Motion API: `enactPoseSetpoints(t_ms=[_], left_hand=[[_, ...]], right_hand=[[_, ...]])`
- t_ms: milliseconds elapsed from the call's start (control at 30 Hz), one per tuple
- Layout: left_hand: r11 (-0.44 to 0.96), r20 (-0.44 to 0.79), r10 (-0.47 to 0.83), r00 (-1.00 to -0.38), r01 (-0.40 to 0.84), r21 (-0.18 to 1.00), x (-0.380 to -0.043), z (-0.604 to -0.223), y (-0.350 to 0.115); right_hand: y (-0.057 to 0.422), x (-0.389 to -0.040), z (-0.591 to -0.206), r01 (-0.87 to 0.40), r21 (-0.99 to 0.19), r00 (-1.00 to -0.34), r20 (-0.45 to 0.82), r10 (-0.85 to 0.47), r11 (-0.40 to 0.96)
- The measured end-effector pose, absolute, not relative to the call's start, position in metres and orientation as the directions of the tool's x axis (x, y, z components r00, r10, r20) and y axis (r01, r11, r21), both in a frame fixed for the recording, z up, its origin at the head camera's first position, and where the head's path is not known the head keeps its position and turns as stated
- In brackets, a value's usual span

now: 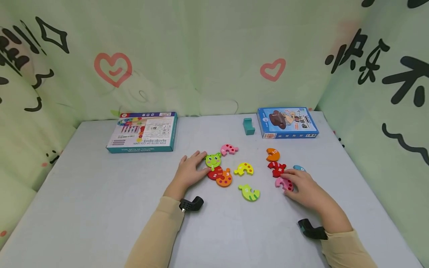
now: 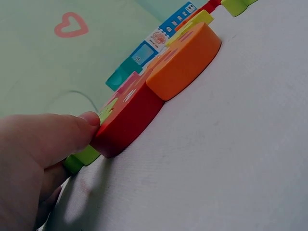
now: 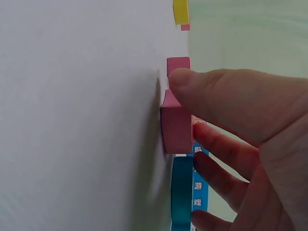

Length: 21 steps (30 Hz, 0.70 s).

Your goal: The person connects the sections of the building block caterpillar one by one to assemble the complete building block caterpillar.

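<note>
My left hand (image 1: 189, 172) holds a green caterpillar head piece (image 1: 213, 160) at its left side, with the thumb close against the red piece numbered 2 (image 2: 132, 118). That red piece joins the head to an orange spotted piece (image 1: 225, 179). On the right, the thumb and fingers of my right hand (image 1: 306, 188) pinch a pink spotted piece (image 3: 177, 131). Just beyond it lie a red striped piece (image 1: 277, 170) and an orange piece (image 1: 273, 154) in a line. A blue piece (image 1: 299, 168) shows behind the right hand, partly hidden by its fingers.
Between the hands lie a yellow spotted piece (image 1: 244, 169) and a green striped piece (image 1: 249, 193), with another pink piece (image 1: 229, 149) farther back. At the table's far side are a white-and-teal box (image 1: 144, 132), a teal block (image 1: 248, 126) and a blue box (image 1: 288, 123). A curtain hangs behind.
</note>
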<state>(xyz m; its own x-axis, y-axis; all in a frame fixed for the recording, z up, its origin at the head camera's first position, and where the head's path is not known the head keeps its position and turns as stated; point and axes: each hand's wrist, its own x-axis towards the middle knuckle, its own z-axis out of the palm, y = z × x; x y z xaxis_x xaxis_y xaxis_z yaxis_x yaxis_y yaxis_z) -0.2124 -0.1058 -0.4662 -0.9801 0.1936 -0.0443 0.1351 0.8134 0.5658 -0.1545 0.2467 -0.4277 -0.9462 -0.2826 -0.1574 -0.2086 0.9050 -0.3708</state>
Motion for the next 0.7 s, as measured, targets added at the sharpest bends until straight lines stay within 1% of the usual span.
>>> enactPoseSetpoints(t_ms=[333, 700], left_hand=[[0.816, -0.045, 0.187, -0.981, 0.13, 0.563, -0.2125, -0.4664, -0.1056], [0.816, -0.056, 0.191, -0.98, 0.127, 0.564, -0.2118, -0.4652, -0.1057]], right_hand=[[0.2494, -0.1543, -0.4277, -0.241, -0.383, -0.938, -0.144, -0.316, 0.892], [0.2527, -0.1564, -0.4302, -0.219, -0.364, -0.938, -0.178, -0.299, 0.905]])
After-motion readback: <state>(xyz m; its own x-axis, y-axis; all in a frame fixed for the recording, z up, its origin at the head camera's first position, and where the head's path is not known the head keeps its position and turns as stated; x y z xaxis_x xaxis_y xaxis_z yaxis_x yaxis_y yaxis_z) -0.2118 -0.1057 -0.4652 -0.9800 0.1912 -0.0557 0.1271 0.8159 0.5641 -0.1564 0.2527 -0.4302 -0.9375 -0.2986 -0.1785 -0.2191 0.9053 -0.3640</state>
